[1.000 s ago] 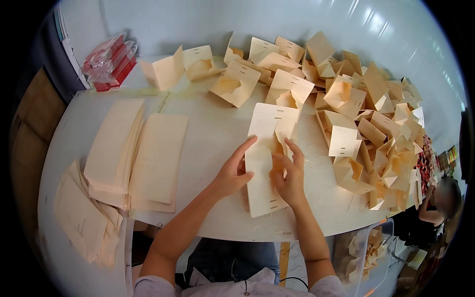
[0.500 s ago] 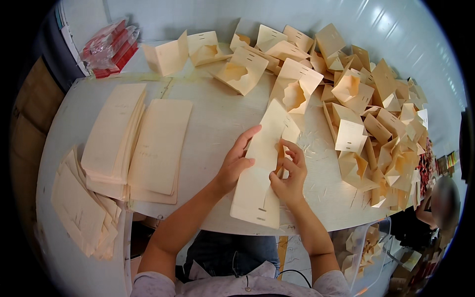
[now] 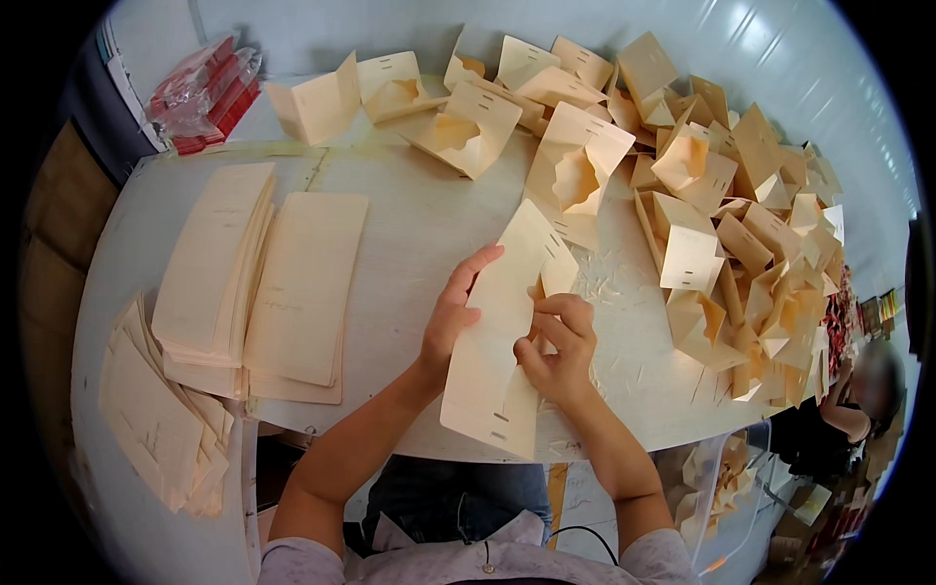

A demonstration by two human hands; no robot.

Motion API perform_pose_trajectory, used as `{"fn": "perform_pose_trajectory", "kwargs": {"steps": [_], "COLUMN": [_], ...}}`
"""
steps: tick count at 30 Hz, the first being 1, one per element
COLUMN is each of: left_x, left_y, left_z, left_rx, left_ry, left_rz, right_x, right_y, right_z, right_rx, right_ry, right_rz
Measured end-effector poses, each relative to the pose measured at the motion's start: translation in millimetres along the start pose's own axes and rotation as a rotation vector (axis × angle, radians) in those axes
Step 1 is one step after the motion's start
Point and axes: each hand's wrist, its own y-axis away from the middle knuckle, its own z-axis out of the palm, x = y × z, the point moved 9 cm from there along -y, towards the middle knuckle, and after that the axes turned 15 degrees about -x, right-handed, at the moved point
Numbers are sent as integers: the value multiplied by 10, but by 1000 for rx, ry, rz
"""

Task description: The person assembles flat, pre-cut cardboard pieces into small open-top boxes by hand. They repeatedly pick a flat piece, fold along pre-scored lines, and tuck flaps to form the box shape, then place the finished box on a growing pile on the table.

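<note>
A long cream card sheet (image 3: 480, 380) is held up at a slant over the front middle of the table, with short slots near its two ends. My left hand (image 3: 448, 322) grips its left edge, thumb lying on the face. On the other side, the curled fingers of my right hand (image 3: 561, 343) pinch the card at an opening along its right part; those fingers hide most of the cut. Just beyond the sheet stands a bent card (image 3: 597, 141) with a jagged hole in its middle.
Flat card stacks (image 3: 210, 278) lie at the left, with a loose fanned pile (image 3: 156, 419) nearer. Folded, cut cards (image 3: 770, 244) heap up at the right. Red packs in clear plastic (image 3: 205, 93) sit far left. Below right are a clear bin (image 3: 726, 487) and another person (image 3: 838, 419).
The card sheet and both hands have shifted slightly left. My right hand's fingers have curled in more tightly at the opening. The view has moved a little.
</note>
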Motion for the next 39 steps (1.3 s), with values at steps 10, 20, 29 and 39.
{"fn": "perform_pose_trajectory", "kwargs": {"steps": [10,20,29,39], "left_x": [49,11,23,-39], "left_y": [-3,-6,5,13], "left_z": [-46,32,87,23], "left_rx": [45,-26,56,52], "left_ry": [134,233,642,616], "left_rz": [56,15,-43,-142], "right_x": [-120,-216,-463,-401], "right_y": [-64,-76,-314,-306], "right_z": [127,293,299,457], "right_rx": [-100,-385,-383,-560], "right_ry": [54,53,-76,-260], "right_rz": [21,-64,34,100]}}
